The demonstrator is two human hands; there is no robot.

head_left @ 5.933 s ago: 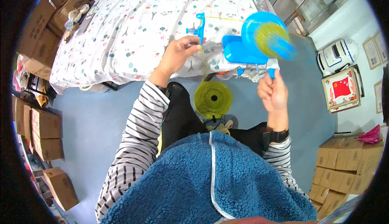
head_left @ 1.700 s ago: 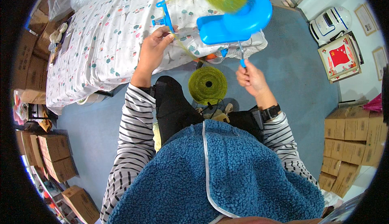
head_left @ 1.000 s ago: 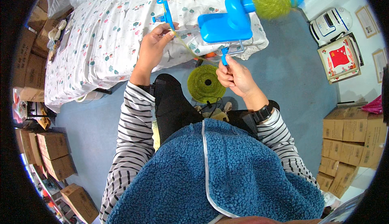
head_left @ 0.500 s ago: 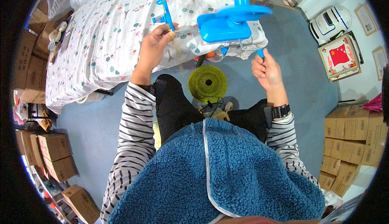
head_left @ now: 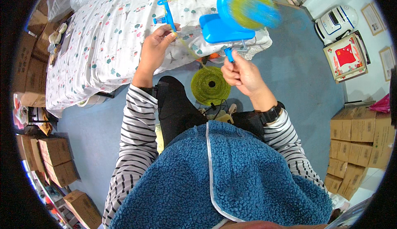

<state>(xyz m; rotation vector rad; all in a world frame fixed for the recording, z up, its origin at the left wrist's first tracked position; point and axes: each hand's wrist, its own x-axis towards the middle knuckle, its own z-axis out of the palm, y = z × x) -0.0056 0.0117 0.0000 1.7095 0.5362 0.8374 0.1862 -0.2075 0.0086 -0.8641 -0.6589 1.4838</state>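
Observation:
A blue yarn winder [head_left: 227, 32] stands at the table's near edge. On its tilted round head sits a ball of yellow-green yarn [head_left: 248, 9], blurred by motion. My right hand [head_left: 245, 76] is closed around the small blue crank handle [head_left: 228, 55] below the winder. To the left, my left hand [head_left: 155, 49] pinches the yarn strand [head_left: 187, 48] at the lower end of the blue yarn guide [head_left: 168, 16], which has a spring on its side. From a yellow-green yarn cone [head_left: 211, 95] on the floor, the strand rises to these fingers, then runs through the guide to the ball.
A patterned white cloth [head_left: 103, 51] covers the table. Cardboard boxes are stacked at left [head_left: 56, 158] and right [head_left: 353, 142]. Against the right wall are a white robot-like device [head_left: 337, 24] and a framed red picture [head_left: 345, 57]. My knees flank the cone.
My right hand has swung left with the crank handle, from right of the winder to beneath it. The winder's head and yarn ball have turned and tilted. My left hand has barely moved.

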